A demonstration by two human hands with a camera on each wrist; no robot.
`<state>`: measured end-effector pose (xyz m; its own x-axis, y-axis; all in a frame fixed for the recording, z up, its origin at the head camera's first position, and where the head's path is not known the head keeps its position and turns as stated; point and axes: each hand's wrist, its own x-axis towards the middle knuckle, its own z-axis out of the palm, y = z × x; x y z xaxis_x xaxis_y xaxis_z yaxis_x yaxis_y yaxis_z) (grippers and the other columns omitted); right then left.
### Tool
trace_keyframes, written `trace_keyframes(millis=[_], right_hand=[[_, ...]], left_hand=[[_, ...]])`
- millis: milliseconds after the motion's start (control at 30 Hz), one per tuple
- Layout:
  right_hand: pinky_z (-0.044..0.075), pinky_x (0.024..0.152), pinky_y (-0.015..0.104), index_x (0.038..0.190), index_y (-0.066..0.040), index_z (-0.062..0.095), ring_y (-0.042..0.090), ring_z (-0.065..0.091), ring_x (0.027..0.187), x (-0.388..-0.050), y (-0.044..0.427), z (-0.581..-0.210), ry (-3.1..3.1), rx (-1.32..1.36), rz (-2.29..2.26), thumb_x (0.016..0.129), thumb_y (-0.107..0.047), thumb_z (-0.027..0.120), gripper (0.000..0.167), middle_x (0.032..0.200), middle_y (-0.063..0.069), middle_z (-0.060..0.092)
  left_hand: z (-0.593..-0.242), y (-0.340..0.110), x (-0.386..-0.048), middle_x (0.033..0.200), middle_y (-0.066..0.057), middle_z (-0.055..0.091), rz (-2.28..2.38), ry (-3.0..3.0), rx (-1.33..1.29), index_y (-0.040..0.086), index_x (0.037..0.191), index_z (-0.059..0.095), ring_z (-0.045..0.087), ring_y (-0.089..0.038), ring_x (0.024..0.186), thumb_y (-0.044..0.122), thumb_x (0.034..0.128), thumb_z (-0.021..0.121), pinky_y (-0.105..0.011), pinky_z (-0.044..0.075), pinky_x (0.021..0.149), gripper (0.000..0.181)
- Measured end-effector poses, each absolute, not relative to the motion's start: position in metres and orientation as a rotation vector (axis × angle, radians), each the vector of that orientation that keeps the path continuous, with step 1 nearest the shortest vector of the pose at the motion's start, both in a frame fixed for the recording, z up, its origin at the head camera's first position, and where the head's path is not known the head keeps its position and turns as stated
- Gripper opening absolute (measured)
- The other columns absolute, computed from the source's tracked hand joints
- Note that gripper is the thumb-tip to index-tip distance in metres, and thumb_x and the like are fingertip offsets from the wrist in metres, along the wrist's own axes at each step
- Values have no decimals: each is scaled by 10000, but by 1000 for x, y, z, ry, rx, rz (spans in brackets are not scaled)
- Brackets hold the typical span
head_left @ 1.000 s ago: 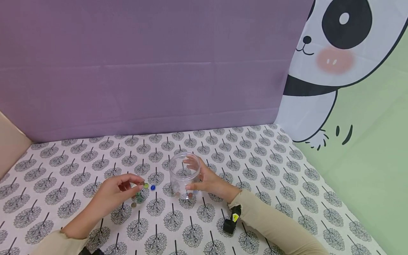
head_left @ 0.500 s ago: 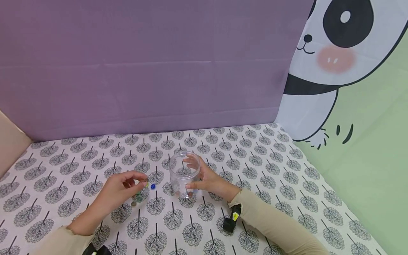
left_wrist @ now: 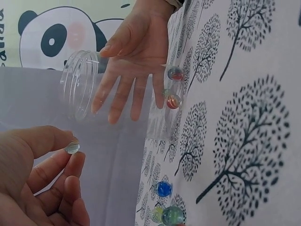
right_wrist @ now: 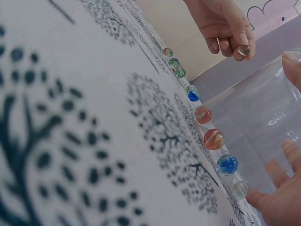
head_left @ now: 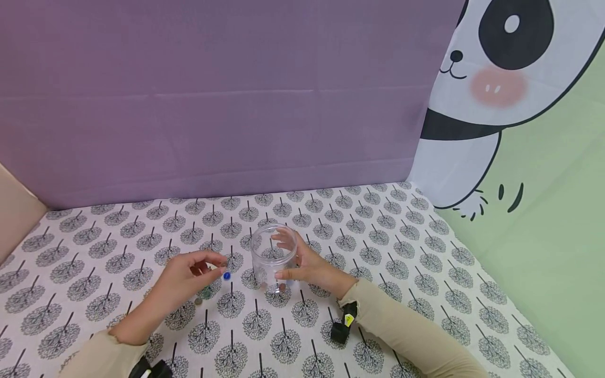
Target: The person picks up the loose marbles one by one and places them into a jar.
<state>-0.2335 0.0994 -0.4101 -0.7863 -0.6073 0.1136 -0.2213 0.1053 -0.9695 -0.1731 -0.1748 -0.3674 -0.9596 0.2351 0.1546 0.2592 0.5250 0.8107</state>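
Observation:
My left hand (head_left: 189, 273) pinches a clear glass marble (left_wrist: 72, 147) between thumb and forefinger, a little above the cloth and left of the jar. A clear plastic jar (head_left: 264, 265) stands upright without a lid, and my right hand (head_left: 309, 268) holds it from the right, thumb in front and spread fingers behind. Several marbles lie at the jar's bottom, among them a red swirled marble (right_wrist: 214, 139) and a blue one (right_wrist: 227, 165). On the cloth near my left hand are a blue marble (head_left: 227, 275), a green marble (head_left: 205, 292) and a brownish marble (head_left: 198, 302).
A white cloth (head_left: 368, 315) printed with dark trees covers the table. Behind it hangs a purple backdrop (head_left: 212, 105), and a panda picture (head_left: 454, 163) is at the right. Each wrist bears a black camera, such as the right one (head_left: 344, 323).
My left hand has moved right and slightly up, closer to the jar, with the marble in its fingertips. It now covers the yellow-green marble in the head view. Right hand and jar stay put.

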Motion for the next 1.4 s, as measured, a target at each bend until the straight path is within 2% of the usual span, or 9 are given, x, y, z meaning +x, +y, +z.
trace_keyframes(millis=[167,1000,1267,1400], right_hand=[[274,1089,476,1458,-361,195,216,284,1382,-233,99,-410,2068,-781,-1723,756,-141,772,935,1503,-60,295],[276,1087,476,1448,-390,203,208,289,1380,-232,99,-409,2051,-766,-1732,747,-168,780,935,1496,-76,303],[280,1085,474,1451,-385,200,219,276,1384,-232,100,-408,2049,-797,-1733,724,-284,803,950,1499,-66,298],[287,1082,472,1454,-377,198,224,279,1382,-233,100,-410,2046,-802,-1733,732,-275,798,944,1500,-56,297]], left_hand=[[-364,-171,-174,824,-63,667,-1363,-2702,-452,61,985,693,535,-108,634,102,821,705,-227,461,514,169],[-346,-162,-175,761,-20,617,-1330,-2723,-406,101,1006,700,546,-128,672,193,820,723,-241,448,515,209],[-340,-155,-177,775,-2,619,-1317,-2714,-411,128,1008,707,555,-136,705,203,825,724,-249,452,571,198],[-337,-152,-177,787,7,637,-1330,-2680,-437,124,997,710,557,-131,699,188,824,727,-255,463,579,185]])
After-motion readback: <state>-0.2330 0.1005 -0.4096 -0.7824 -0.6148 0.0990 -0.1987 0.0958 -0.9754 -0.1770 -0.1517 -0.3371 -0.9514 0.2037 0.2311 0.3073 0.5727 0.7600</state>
